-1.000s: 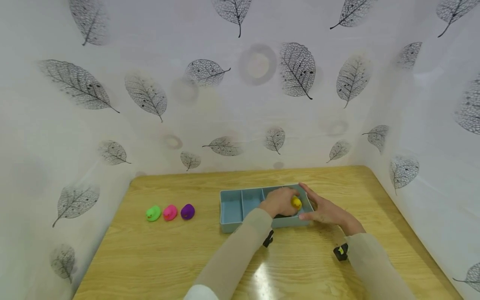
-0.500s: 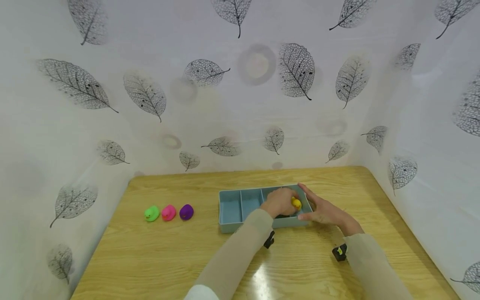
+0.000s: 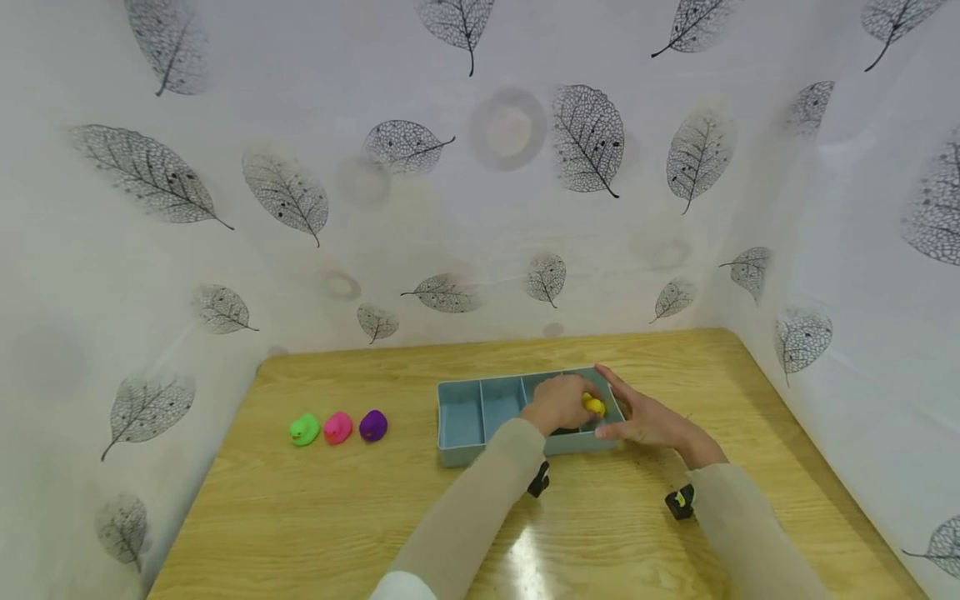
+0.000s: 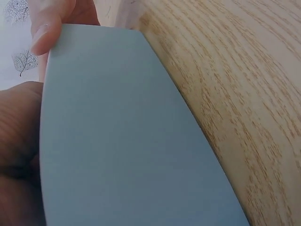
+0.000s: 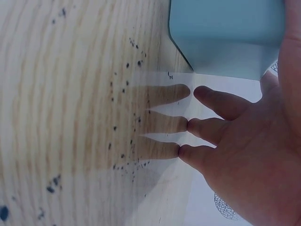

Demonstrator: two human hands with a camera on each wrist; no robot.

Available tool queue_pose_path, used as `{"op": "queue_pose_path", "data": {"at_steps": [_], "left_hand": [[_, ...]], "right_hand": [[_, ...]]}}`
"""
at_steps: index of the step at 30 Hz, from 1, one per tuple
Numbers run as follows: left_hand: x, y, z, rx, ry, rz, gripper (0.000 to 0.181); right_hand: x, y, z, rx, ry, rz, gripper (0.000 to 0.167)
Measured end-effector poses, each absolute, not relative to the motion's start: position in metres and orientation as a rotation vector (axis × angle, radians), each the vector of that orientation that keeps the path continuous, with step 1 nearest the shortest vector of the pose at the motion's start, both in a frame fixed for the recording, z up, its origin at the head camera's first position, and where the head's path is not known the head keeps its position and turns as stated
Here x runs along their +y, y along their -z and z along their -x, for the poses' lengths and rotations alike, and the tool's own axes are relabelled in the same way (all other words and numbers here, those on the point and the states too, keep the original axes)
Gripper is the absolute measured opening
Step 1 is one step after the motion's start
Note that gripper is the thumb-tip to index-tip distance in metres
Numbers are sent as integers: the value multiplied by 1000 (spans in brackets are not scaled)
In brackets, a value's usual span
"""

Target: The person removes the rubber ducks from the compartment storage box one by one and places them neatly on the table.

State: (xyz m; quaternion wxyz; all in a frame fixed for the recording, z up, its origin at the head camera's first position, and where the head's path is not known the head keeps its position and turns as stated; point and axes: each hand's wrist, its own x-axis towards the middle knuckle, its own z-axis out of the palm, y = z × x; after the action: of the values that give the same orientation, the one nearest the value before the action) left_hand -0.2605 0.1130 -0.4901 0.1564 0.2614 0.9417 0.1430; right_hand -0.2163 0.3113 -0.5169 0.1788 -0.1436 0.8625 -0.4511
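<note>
A blue-grey divided box [image 3: 463,455] sits on the wooden table. My left hand [image 3: 561,403] reaches down into its right part, fingers at a yellow rubber duck [image 3: 595,406] in the end compartment. They appear to grip the duck, though most fingertips are hidden. My right hand [image 3: 651,421] holds the box's right end, thumb on the near rim and a finger at the far corner. In the right wrist view, the right hand's other fingers [image 5: 207,129] extend down to the table. The left wrist view shows mainly the box's outer wall [image 4: 117,127].
Left of the box, a green duck [image 3: 304,429], a pink duck [image 3: 338,427] and a purple duck [image 3: 372,426] stand in a row. A leaf-patterned curtain [image 3: 420,217] encloses the table [image 3: 337,517] at the back and sides.
The yellow duck has turned slightly beside my left fingers. Both hands and the box have hardly moved; the head view has shifted a little.
</note>
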Motion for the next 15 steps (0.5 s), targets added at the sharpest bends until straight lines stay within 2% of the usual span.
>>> {"op": "queue_pose_path", "data": {"at_steps": [15], "left_hand": [[93,492,266,2499,-825,-962,35]], "right_hand": [[314,518,216,2456,1246,424,106]]}}
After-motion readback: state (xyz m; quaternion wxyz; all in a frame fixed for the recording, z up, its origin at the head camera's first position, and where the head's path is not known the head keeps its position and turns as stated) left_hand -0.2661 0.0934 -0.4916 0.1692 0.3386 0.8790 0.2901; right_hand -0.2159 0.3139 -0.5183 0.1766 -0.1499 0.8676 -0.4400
